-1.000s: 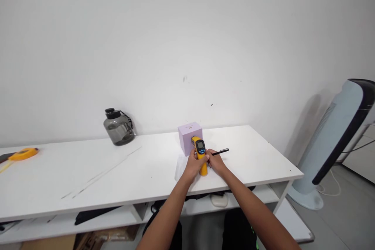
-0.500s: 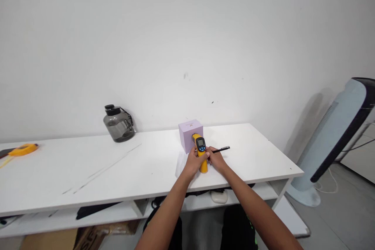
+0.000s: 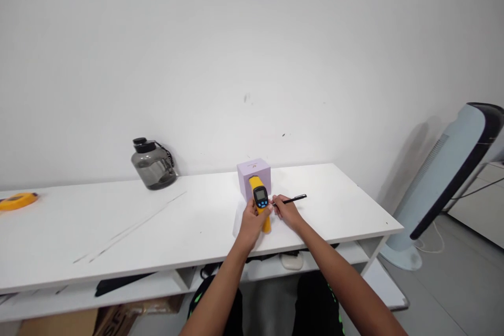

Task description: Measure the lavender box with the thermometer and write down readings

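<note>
One lilac box (image 3: 253, 167), partly behind thermometer (image 3: 260, 197)

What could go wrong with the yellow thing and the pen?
The left hand holds the thermometer with its nose close to the box, so a push forward might bump the box.

The right hand holds the pen very near the left hand, so a slip could perhaps poke or mark it.
</note>
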`<state>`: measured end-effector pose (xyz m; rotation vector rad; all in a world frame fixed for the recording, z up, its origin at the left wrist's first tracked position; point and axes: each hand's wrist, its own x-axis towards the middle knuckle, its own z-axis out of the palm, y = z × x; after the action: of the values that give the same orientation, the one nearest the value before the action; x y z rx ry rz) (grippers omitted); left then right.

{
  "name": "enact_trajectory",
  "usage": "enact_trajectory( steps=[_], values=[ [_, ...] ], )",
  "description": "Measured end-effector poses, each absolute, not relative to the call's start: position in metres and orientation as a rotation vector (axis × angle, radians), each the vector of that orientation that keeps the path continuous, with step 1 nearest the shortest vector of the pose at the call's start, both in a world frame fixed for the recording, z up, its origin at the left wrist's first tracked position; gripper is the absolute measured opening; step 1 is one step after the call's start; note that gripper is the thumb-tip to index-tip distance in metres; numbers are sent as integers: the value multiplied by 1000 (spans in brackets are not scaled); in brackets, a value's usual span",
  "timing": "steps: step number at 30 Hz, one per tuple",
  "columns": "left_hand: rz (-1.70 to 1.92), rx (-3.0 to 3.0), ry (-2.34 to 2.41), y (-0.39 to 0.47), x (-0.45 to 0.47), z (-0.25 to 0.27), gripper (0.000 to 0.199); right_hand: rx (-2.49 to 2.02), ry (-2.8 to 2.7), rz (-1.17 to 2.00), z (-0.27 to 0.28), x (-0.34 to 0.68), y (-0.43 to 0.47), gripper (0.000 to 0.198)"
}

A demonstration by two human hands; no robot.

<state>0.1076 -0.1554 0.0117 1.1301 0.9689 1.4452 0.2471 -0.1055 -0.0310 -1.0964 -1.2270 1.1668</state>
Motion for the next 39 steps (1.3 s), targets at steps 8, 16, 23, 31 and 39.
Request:
enact_trajectory(
  steps=[8,16,23,31,39],
  values=[
    [1771,1019,1205,-147,56,14,40,-1218,-1455,1027,-28,249,-116,20],
    [1705,1237,1670,-121,21,6,38,-1214,-1627,946,-24,246,-124,40],
    [1660,1225,1783,-107,31,-10,32,-1244,-1698,1021,-24,250,-125,36],
    [1604,1279,1821,-68,16,-5,32,-1265,-1695,1014,-25,250,-125,36],
    [1647,1276,1825,-46,21,-3,24,-1293,-1699,1040,-21,249,-128,36]
  ],
)
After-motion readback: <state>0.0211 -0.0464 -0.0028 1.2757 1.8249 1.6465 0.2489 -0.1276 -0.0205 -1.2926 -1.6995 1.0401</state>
